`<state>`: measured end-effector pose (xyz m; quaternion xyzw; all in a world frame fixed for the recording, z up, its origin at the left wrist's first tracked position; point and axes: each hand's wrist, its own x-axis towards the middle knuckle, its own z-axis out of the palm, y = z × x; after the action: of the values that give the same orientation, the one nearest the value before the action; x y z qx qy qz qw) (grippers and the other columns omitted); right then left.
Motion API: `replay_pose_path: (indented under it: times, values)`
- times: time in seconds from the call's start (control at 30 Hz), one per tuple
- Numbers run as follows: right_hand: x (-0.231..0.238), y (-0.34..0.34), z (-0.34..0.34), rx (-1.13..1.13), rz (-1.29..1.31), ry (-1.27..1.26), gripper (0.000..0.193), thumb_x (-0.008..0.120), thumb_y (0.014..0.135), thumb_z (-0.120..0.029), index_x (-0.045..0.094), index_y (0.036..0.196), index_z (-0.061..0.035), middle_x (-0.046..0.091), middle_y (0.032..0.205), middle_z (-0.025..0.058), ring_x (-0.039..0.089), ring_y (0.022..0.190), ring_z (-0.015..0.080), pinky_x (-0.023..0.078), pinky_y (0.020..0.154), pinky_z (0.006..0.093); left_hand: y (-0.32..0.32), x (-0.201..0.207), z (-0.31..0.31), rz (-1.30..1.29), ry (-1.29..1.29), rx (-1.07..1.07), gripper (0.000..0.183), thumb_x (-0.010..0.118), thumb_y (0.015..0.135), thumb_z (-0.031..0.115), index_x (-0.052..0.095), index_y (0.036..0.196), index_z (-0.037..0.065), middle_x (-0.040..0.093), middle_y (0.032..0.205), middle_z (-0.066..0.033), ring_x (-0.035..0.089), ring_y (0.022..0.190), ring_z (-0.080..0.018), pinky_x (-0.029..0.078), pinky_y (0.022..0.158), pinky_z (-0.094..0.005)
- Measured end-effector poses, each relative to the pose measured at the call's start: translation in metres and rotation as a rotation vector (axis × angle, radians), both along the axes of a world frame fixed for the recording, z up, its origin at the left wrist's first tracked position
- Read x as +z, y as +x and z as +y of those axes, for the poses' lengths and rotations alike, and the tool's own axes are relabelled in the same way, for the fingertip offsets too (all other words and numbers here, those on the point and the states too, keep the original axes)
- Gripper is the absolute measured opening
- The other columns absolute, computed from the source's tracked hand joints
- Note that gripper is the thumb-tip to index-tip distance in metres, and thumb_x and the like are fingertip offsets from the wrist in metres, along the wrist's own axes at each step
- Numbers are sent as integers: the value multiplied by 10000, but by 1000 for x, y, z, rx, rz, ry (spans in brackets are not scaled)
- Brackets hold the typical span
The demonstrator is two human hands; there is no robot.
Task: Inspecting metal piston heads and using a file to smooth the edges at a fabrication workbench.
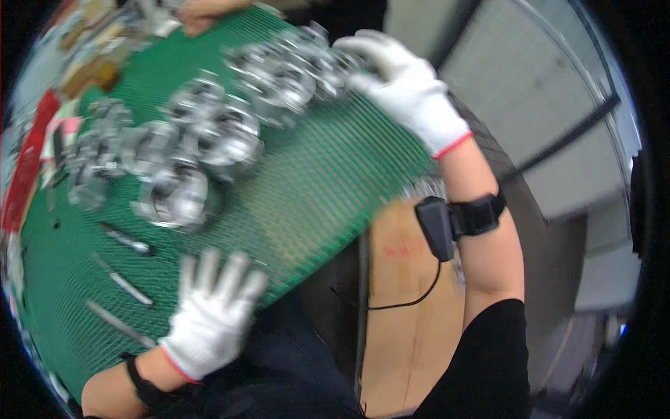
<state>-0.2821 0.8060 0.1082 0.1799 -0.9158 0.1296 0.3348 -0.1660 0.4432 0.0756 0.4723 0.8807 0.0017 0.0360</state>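
Our right hand curves its fingers about a shiny metal part by the table's far right edge; blur hides whether we grip it. Our left hand is open, fingers spread, by the near edge. An outward nudge could send that part off the edge, and crowded metal parts could knock together if we drag it.
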Motion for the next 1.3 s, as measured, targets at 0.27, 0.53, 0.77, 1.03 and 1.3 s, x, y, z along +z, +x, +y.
replay_pose_path:
  times: [0.27, 0.53, 0.77, 1.03, 1.3]
  values:
    - [-221, 365, 226, -1246, -684, -589, 501, 602, 823, -334, 571, 1232, -47, 639, 1132, 186, 595, 1087, 307, 449, 925, 371, 11, -18, 5, 103, -126, -5, 947, 713, 554, 71, 277, 1393, 25, 273, 1445, -272, 242, 1329, -522, 187, 1069, -663]
    - [-402, 466, 252, -1592, -720, -1282, 653, 637, 849, -263, 366, 1433, -150, 662, 866, 136, 566, 567, 150, 471, 524, 283, 13, -28, -8, 188, -232, 55, 719, 511, 830, 139, 181, 1461, 47, 220, 1475, -302, 245, 1346, -513, 209, 1089, -605]
    - [-443, 442, 324, -1628, -848, -884, 885, 634, 817, -451, 132, 1506, -213, 558, 1261, 222, 569, 1080, 411, 438, 930, 428, 16, -23, -1, 139, -265, 75, 735, 496, 873, 190, 112, 1491, 85, 187, 1489, -301, 230, 1359, -503, 198, 1090, -601]
    - [-513, 484, 393, -1199, -879, -1162, 713, 574, 834, -150, 248, 1468, -146, 346, 1478, 123, 389, 1301, 319, 330, 1059, 403, 14, -7, 9, -3, -295, 138, 969, 682, 710, 163, 94, 1474, 64, 156, 1455, -361, 211, 1321, -576, 208, 1050, -662]
    - [-510, 465, 324, -1218, -786, -910, 588, 481, 822, 21, 392, 1400, -33, 473, 1397, 146, 499, 1216, 306, 391, 1009, 349, 12, 0, 34, 52, -277, 92, 580, 702, 575, 146, 472, 1094, 24, 424, 1213, -265, 406, 1149, -530, 306, 955, -677]
